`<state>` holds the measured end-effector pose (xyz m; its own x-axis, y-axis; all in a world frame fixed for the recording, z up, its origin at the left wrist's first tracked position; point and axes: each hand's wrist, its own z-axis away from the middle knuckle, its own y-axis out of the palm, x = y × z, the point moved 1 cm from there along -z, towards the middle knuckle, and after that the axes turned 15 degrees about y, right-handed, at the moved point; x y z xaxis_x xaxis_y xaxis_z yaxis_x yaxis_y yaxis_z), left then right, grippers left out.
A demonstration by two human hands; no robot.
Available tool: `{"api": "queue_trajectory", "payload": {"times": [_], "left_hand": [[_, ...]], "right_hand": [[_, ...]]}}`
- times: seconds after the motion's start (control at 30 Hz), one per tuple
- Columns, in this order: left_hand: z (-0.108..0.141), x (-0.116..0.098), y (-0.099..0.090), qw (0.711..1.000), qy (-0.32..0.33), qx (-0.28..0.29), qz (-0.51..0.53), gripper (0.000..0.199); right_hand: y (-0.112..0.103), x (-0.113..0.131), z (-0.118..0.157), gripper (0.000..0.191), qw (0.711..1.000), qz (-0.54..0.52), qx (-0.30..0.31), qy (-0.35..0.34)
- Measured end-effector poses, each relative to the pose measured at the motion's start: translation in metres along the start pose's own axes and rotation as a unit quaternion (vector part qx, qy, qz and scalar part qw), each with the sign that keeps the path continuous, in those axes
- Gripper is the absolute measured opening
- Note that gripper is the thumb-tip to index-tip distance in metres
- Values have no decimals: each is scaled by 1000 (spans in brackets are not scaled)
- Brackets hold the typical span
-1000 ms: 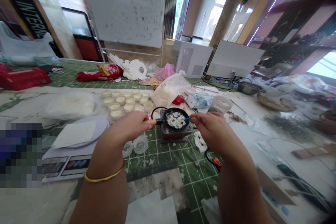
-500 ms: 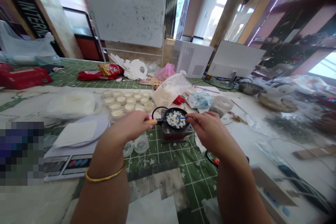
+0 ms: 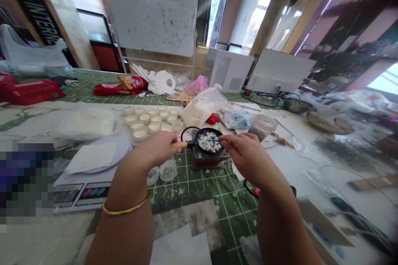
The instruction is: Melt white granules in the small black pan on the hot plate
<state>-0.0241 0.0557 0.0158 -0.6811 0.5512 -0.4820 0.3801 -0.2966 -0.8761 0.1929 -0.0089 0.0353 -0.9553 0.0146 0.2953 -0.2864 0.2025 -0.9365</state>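
Note:
My left hand (image 3: 161,145) is closed round the wooden handle of a small black frying pan (image 3: 199,148). The pan rests on a small dark hot plate (image 3: 207,160) and holds white flakes or lumps (image 3: 207,141). Between the fingertips of my right hand (image 3: 241,149) is a thin blue stick (image 3: 214,140), its tip lying among the white pieces. What the rest of the stick looks like is hidden by the fingers. Two small clear cups (image 3: 168,171) stand just below my left hand.
Several small cups of pale wax-like stuff (image 3: 154,127) stand behind my left hand. A kitchen scale (image 3: 83,190) with paper on it is at left. Behind the pan lies a bag of pale granules (image 3: 199,109); a clear tub (image 3: 263,126) stands right. A power strip (image 3: 325,227) with cables lies lower right.
The blue stick has shifted slightly in the pan, reaching a little further left across the white pieces. My left hand keeps its hold on the handle.

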Motion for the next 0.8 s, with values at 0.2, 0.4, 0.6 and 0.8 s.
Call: {"api": "queue_trajectory", "payload": {"times": [0.2,0.4,0.6,0.8], "left_hand": [[0,2,1,1000,-6,6,-14,34],[-1,2,1,1000,-3,5,-10,34],[0,1,1,1000,-4,7,-8,34],[1,-1,0,1000,-3,4,-9,34]], "right_hand": [[-1,-1,0,28,1000,7,4,4],[-2,0,1,29,1000,1,4,-13],[-2,-1,1,29,1000,-10,-20,12],[-3,1,1,30,1000,-16,-6,4]]}}
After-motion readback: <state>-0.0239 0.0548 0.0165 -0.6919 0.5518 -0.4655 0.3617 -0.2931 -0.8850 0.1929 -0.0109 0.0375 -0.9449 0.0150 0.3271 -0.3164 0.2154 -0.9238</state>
